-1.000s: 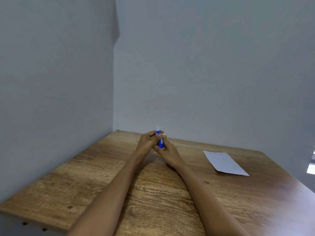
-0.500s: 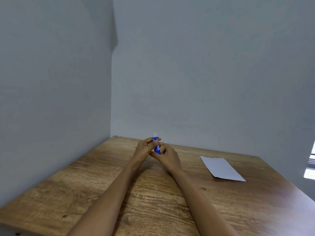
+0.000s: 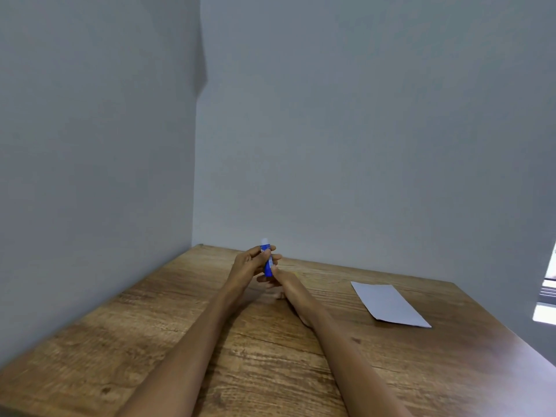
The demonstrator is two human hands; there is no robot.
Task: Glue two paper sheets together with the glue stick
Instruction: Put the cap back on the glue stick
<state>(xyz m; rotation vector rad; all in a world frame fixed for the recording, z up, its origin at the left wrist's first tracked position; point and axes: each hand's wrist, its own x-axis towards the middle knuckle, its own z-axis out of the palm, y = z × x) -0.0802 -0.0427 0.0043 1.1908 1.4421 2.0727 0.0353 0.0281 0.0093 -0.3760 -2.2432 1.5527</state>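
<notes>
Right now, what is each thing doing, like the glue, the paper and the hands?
glue stick: upright, held above the table, white end up.
left hand: grips the glue stick.
right hand: under the stick; its grip is hidden.
paper: flat on the table, untouched; looks like one sheet.

Blue glue stick [image 3: 267, 260] upright in hands, white paper [image 3: 390, 303] flat on table

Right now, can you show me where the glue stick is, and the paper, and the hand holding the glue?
glue stick [image 3: 267, 264], head view, on its blue barrel between the fingers.
paper [image 3: 389, 303], head view, on the middle of the white sheet.
left hand [image 3: 248, 266], head view, on the back of the hand.
</notes>
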